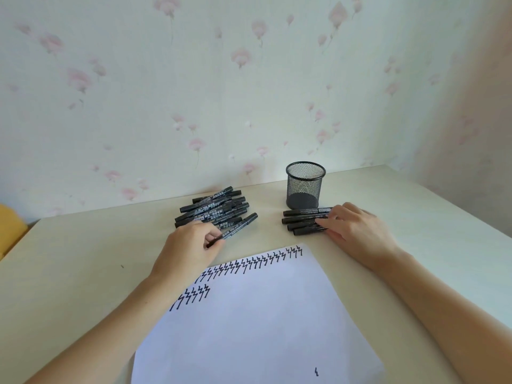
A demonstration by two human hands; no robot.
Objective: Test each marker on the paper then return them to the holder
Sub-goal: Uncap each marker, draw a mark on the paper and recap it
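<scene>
paper [249,314]: zigzag test marks filled its far edge, a second row was begun | left hand [188,245]: fingers pinched one black marker [235,227] by the pile of markers [213,207] | right hand [357,228]: fingertips lay on four markers [303,220] | mesh holder [304,184]: seemed empty, so no returns were done

- A sheet of paper [249,314] lies on the tabletop [83,259], nearest the camera.
- Behind the paper to the left sits a pile of markers [213,207]; a single marker [235,227] lies at the pile's near edge, under the left hand [191,245].
- Behind the paper to the right, four markers [303,221] lie side by side, the right hand [357,228] resting on their right ends.
- The holder [304,185] stands just behind those four, near the wall [249,92].
</scene>
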